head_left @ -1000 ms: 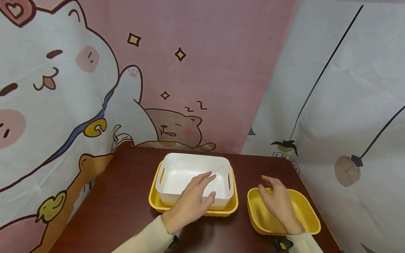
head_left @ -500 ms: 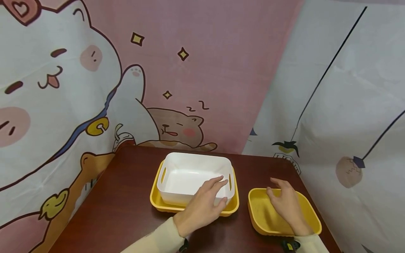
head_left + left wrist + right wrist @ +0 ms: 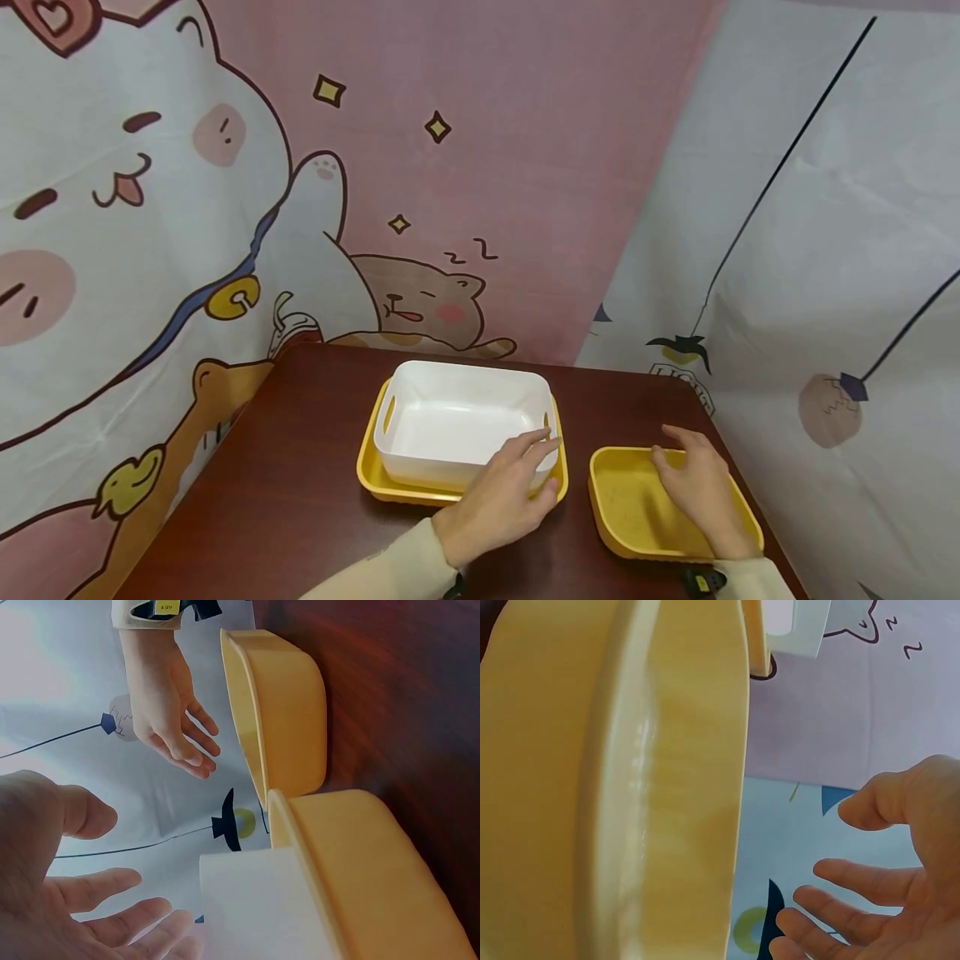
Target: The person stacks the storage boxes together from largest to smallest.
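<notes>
In the head view a white basket with slot handles sits inside a yellow tray. My left hand hovers over the front right corner of these two, fingers spread and loosely bent, holding nothing. To the right stands a second yellow tray with nothing visible in it. Above its right half hangs my right hand, thumb and fingers apart, also holding nothing. The left wrist view shows both hands, the white basket and the sides of the two yellow trays. Both hands appear apart from the containers.
All the containers stand on a dark reddish-brown table. A pink and white cloth printed with cartoon animals hangs behind and beside it. A strip of bare table separates the two yellow trays.
My left hand has moved right, from the middle of the white basket to its front right corner. The right hand has shifted right over its yellow tray. The containers stay put.
</notes>
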### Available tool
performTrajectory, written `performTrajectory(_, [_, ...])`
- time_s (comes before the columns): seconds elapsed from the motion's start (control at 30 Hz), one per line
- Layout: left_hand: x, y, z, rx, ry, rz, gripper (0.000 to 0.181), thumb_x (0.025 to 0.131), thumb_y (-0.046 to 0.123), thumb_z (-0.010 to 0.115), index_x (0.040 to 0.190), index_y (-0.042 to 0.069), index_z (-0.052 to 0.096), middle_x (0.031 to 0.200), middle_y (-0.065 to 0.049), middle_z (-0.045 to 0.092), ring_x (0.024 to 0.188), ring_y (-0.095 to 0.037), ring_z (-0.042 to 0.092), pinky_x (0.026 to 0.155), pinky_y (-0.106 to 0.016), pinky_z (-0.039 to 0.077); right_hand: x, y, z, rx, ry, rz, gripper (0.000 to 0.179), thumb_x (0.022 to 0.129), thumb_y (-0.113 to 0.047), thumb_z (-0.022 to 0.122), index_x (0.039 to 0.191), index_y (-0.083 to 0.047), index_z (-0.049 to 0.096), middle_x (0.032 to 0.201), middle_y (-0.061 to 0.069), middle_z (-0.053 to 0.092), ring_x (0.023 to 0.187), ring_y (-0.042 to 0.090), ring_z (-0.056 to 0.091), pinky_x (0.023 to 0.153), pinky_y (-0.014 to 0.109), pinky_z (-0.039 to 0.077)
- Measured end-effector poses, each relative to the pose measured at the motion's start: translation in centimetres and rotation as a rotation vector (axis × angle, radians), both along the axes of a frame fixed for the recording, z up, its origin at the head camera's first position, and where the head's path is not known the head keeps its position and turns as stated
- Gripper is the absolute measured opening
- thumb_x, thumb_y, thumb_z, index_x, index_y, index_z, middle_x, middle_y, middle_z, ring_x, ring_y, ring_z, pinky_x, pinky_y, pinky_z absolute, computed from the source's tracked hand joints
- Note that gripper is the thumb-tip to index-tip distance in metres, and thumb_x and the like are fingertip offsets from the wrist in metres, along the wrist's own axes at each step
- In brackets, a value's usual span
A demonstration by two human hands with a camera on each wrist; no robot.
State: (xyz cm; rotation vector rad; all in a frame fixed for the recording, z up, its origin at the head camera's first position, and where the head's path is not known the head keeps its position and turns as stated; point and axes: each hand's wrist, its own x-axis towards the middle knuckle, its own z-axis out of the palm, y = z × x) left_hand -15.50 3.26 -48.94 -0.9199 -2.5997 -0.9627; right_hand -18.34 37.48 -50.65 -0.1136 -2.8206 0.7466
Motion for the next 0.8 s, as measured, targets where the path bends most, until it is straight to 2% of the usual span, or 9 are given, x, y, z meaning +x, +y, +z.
performTrajectory(0.2, [0.2,0.8,-0.2,-0.019,0.003,-0.011,0.056,0.113,0.029,0.071,0.166,0.015,0.064,0.172,-0.013,0.063,0.154,-0.029,0.066,0.126,-0.045,0.058,-0.2,0.9,-0.4,0.003,-0.028,-0.002,0.056,0.112,-0.020,0.074,0.157,0.011,0.062,0.160,0.044,0.056,0.141,0.065,0.060,0.116,0.081,0.049])
performTrajectory(0.43, [0.4,2.2,-0.4,-0.036,-0.060,-0.015,0.057,0.114,0.032,0.070,0.169,0.018,0.062,0.175,-0.007,0.060,0.154,-0.025,0.065,0.126,-0.044,0.059,-0.3,1.4,-1.0,0.012,0.004,-0.010,0.055,0.111,-0.017,0.076,0.156,0.011,0.064,0.159,0.046,0.055,0.142,0.069,0.057,0.116,0.082,0.048])
performTrajectory(0.57, [0.5,2.8,-0.7,-0.054,-0.073,-0.023,0.058,0.115,0.033,0.069,0.170,0.020,0.061,0.175,-0.006,0.060,0.154,-0.024,0.066,0.125,-0.043,0.059,-0.4,1.8,-1.1,0.019,-0.006,-0.017,0.056,0.111,-0.017,0.074,0.157,0.012,0.062,0.161,0.046,0.053,0.143,0.070,0.056,0.117,0.083,0.047])
performTrajectory(0.8, [0.7,3.6,-1.2,-0.063,-0.035,-0.037,0.058,0.115,0.032,0.069,0.170,0.016,0.061,0.175,-0.010,0.059,0.157,-0.026,0.064,0.124,-0.041,0.060,-0.7,2.8,-1.5,0.039,-0.018,-0.017,0.056,0.111,-0.017,0.074,0.156,0.014,0.062,0.161,0.047,0.053,0.144,0.069,0.055,0.118,0.084,0.045])
